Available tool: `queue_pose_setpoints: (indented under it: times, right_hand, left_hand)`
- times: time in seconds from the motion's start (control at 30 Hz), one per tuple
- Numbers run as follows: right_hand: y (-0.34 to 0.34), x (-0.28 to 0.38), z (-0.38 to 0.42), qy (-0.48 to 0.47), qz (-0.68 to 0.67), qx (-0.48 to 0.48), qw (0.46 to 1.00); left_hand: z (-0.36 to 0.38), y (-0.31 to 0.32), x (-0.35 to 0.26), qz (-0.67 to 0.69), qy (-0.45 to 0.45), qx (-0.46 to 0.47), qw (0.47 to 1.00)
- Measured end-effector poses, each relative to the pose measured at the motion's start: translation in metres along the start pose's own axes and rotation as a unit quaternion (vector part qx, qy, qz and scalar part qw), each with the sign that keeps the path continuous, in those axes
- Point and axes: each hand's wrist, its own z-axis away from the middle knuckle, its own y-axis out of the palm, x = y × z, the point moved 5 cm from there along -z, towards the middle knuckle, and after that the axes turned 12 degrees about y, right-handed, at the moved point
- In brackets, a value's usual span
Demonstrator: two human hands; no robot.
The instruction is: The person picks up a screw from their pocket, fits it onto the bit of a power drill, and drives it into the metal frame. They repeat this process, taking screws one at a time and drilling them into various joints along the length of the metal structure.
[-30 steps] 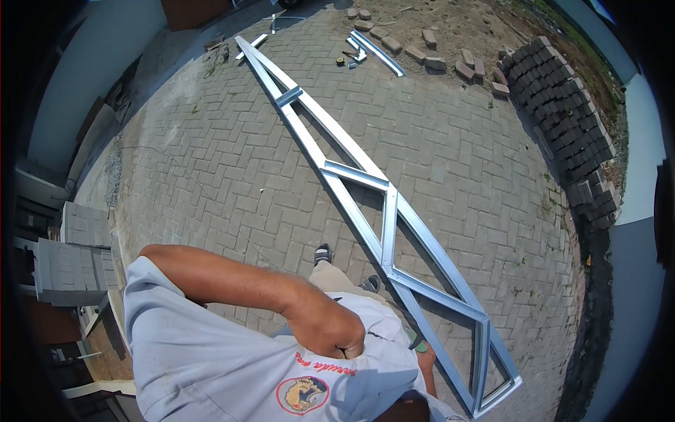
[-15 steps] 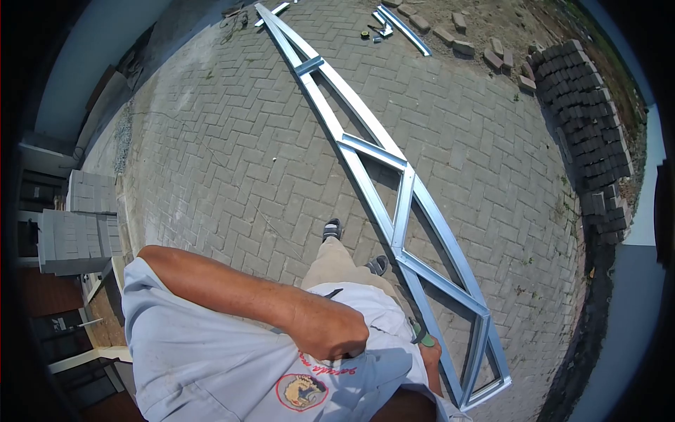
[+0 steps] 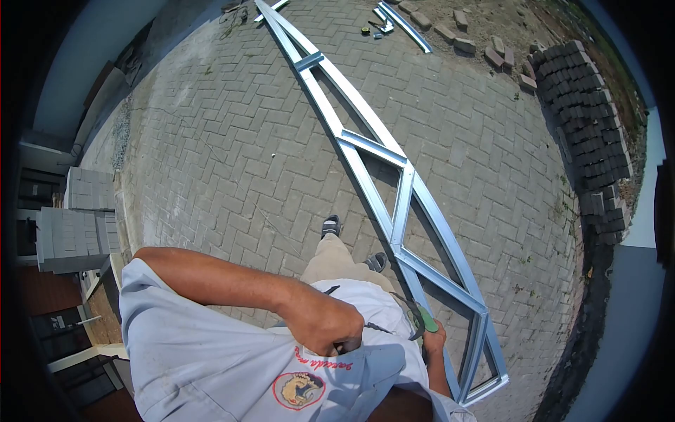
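My left hand (image 3: 325,325) is closed against the chest of my grey shirt (image 3: 204,344), just above its red lettering and round badge. Its fingertips are tucked under, and I cannot tell what they hold. Low at my right side, my right hand (image 3: 434,339) grips a green-handled tool (image 3: 427,320) with a dark curved part beside the green. Along my right lies a long silver metal truss (image 3: 401,211) on the paving, tapering to a point at the far end. Its near corner is close to my right forearm.
Metal strips (image 3: 406,28), a tape measure (image 3: 365,31) and small tools lie at the far end. Loose bricks (image 3: 444,32) and a stacked brick pile (image 3: 583,112) line the right. Pale blocks (image 3: 77,232) stand at left. My feet are on herringbone paving (image 3: 239,176).
My right hand has come up and forward, showing more of the green-handled tool. My left hand has shifted slightly left at the shirt. The truss lies as before.
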Motion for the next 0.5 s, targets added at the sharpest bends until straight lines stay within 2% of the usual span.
queue_pose_setpoints:
  times: [0.3,0.43,0.5]
  right_hand:
    - [0.019,-0.040,-0.017,0.024,0.009,0.003,1.000]
    - [0.012,-0.013,0.012,0.017,0.006,-0.003,1.000]
    - [0.021,-0.034,0.000,0.025,-0.022,-0.004,0.999]
  left_hand:
    - [0.001,-0.005,-0.005,-0.040,-0.047,-0.002,0.998]
    - [0.000,-0.014,-0.015,0.034,-0.024,-0.043,0.998]
    - [0.001,-0.015,-0.015,0.105,-0.008,-0.082,0.991]
